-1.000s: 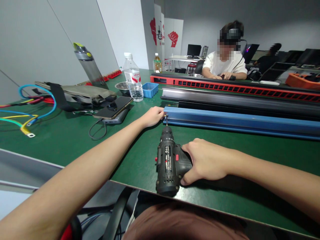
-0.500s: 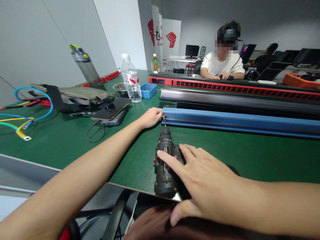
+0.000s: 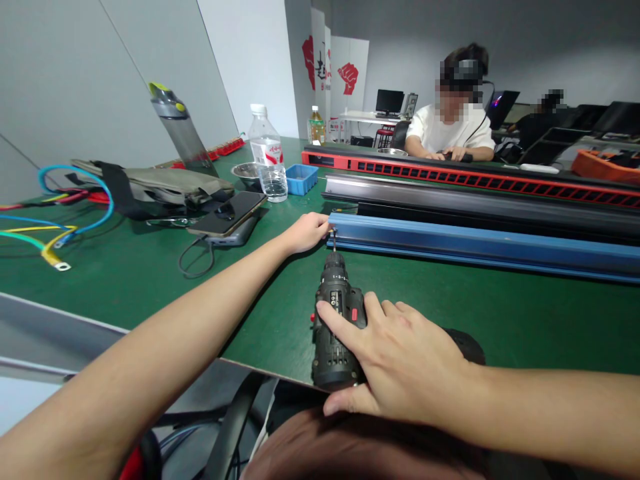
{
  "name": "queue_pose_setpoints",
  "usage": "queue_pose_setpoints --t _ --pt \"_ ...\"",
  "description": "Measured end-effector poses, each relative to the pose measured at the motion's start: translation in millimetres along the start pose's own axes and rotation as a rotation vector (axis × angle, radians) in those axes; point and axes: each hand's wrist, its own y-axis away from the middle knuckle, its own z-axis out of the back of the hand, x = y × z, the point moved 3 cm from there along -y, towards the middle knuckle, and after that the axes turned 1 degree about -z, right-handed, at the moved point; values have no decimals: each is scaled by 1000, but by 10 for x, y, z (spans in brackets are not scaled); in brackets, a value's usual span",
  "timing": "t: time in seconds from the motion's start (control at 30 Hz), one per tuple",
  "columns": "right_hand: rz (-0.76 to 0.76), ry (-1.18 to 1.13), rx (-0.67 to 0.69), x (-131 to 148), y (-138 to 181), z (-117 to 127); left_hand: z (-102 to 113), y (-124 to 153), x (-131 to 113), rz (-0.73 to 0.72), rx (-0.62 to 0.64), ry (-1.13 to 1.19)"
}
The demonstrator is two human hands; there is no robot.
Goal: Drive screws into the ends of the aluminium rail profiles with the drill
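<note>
A black cordless drill lies on the green table, its bit against the left end of a long blue rail. My right hand rests on top of the drill's rear, fingers spread over the body, index finger near the red switch. My left hand is closed in a pinch at the rail's left end, right by the bit tip; what it pinches is too small to make out.
Behind the blue rail lie a dark rail and a red slotted rail. A phone on a power bank, water bottle, blue tray, bag and coloured cables sit left. A person works at the far side.
My right hand let go of the drill's grip, lifted over it and now lies on top of its rear. My left hand stayed at the rail's end.
</note>
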Motion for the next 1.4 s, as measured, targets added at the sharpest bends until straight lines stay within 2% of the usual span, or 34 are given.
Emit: queue_pose_setpoints --t 1.4 --pt "24 16 -12 -15 -5 -13 -9 -5 16 -3 0 -6"
